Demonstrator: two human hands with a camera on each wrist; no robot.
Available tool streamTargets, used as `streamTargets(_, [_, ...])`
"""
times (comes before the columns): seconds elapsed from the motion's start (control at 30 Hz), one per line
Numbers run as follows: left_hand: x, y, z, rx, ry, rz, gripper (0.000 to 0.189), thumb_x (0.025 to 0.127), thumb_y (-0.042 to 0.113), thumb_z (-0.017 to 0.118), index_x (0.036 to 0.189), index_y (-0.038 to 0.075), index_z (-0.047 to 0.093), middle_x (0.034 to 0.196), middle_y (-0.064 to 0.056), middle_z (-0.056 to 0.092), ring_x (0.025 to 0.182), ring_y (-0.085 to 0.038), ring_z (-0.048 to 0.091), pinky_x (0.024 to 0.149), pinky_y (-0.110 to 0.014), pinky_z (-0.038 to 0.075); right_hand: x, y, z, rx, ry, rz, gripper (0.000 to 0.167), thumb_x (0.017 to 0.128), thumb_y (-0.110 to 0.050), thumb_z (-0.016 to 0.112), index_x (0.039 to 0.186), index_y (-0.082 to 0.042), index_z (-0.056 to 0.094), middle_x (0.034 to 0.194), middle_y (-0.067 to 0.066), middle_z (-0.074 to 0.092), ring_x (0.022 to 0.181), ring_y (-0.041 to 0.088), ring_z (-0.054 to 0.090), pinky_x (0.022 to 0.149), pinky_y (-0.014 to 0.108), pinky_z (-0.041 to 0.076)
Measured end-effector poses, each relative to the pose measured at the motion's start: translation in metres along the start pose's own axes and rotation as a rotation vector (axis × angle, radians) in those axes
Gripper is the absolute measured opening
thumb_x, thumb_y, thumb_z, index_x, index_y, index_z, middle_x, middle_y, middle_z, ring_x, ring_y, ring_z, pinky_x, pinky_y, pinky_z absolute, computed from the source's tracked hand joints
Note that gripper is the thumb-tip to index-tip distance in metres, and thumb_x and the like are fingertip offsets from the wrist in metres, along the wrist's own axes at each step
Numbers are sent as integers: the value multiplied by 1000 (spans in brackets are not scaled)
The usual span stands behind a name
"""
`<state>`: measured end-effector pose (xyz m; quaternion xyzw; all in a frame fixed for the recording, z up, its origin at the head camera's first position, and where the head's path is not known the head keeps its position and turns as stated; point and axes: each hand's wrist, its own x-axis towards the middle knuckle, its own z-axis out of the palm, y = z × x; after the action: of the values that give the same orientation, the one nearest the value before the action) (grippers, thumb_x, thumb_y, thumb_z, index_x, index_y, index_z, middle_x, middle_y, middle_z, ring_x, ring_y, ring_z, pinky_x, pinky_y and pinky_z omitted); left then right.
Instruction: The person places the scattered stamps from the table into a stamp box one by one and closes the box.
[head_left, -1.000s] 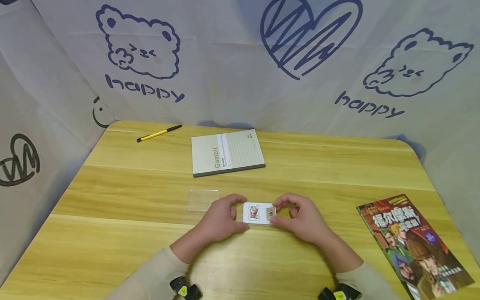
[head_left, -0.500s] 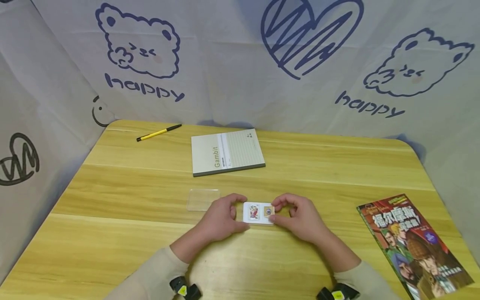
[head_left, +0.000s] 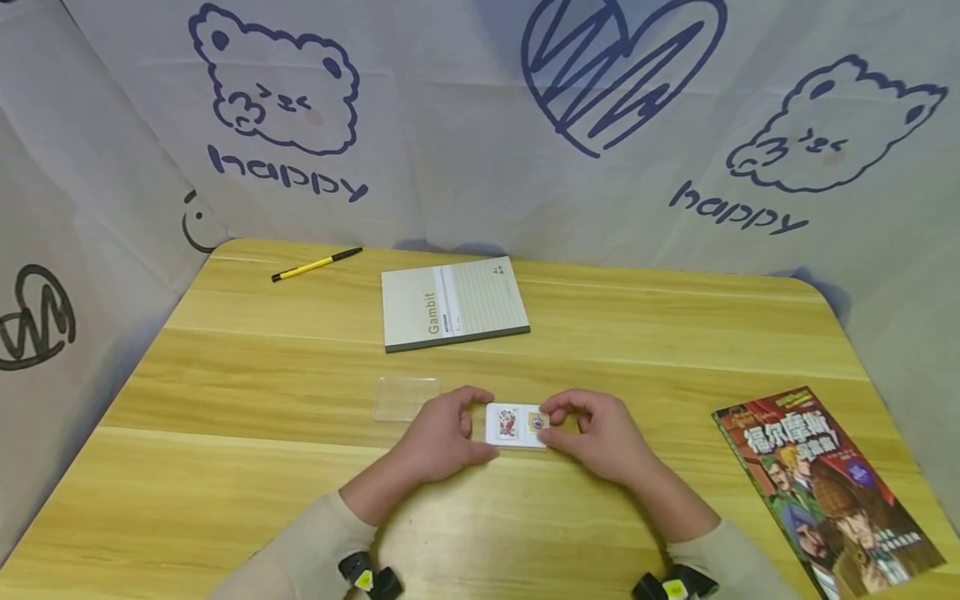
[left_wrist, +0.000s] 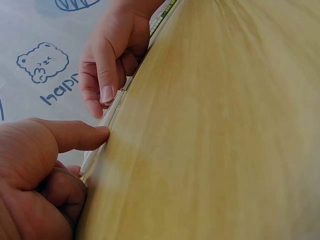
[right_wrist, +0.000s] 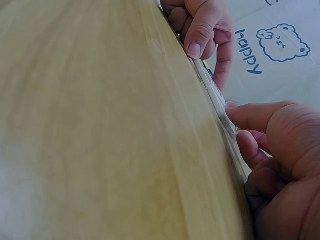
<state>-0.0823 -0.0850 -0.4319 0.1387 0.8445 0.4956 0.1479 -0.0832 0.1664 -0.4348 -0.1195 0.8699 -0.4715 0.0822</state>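
Note:
A small white flat case [head_left: 522, 427] lies on the table between both hands in the head view. Within its left half is a little stamp-like card [head_left: 507, 423] with a red and green picture. My left hand [head_left: 444, 435] holds the case across its left end, thumb at the near edge and a finger at the far edge. Over the right half sits a tan stamp-like card [head_left: 536, 422], which my right hand [head_left: 602, 429] pinches by its right side between thumb and finger. Both wrist views show the case only edge-on, as a thin white strip [left_wrist: 114, 112].
A clear plastic rectangle [head_left: 399, 400], like a lid, lies left of the case, partly behind the left hand. Farther back are a Gambit notebook [head_left: 480, 308] and a yellow pen [head_left: 315, 265]. To the right lies a colourful comic-style book [head_left: 825, 492]. Cloth walls [head_left: 442, 167] border the table.
The right hand has shifted slightly left with the tan card, which moved from the case's right edge to over its right half. The left hand has stayed in place.

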Motion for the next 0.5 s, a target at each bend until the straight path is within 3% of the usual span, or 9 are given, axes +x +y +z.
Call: streamTargets(0.5, [1,2,-2,11,0,-1,62,73,6,88,128,-1,59,58,4,43,48,-8,38,46,-25,32,3,0,4,-45,9,-44,17,82,-17,84,96,-16,76,79,-7,62,52,13,42,48,25,33])
